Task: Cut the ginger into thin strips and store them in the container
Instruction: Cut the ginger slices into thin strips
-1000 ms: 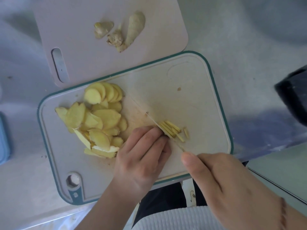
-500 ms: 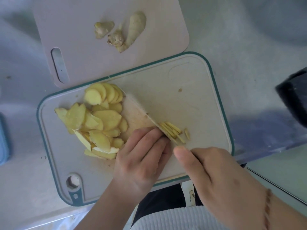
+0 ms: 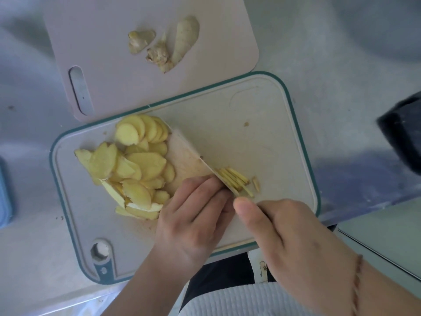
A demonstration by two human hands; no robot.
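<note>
Right hand (image 3: pixel 293 238) wrapped around the knife handle, thumb laid along the top toward the blade; handle itself hidden under the palm. Left hand (image 3: pixel 193 215) curled, fingertips (image 3: pixel 213 182) pressed down on something right against the flat of the blade (image 3: pixel 189 153), presumably a small stack of slices, though hidden under the fingers. Blade angled across the board (image 3: pixel 262 142), leaning slightly, edge down beside the strips (image 3: pixel 234 179), which lie just on its far side

Most ginger not yet cut fine: slices (image 3: pixel 136 160) heaped on the board's left half, touching the blade's near face. Unpeeled knobs (image 3: pixel 168 44) sitting on the pink board (image 3: pixel 114 42) further back. No container clearly seen; blue edge (image 3: pixel 4 192) at far left possibly one, cannot tell

Handling, as a judgement: slices light, firm and brittle rather than soft, damp on the cut faces, so likely slippery when stacked and prone to sliding under the knife. Best held low and flat with knuckles forward, fingertips tucked back from the edge. Strips very light, thin, easily scattered or snapped; better gathered by scooping with the blade's flat or pinched loosely in a bunch than picked up singly. Fibrous grain likely to drag the edge, so a steady downward press rather than a chop

Task judged early: only a few strips done
</note>
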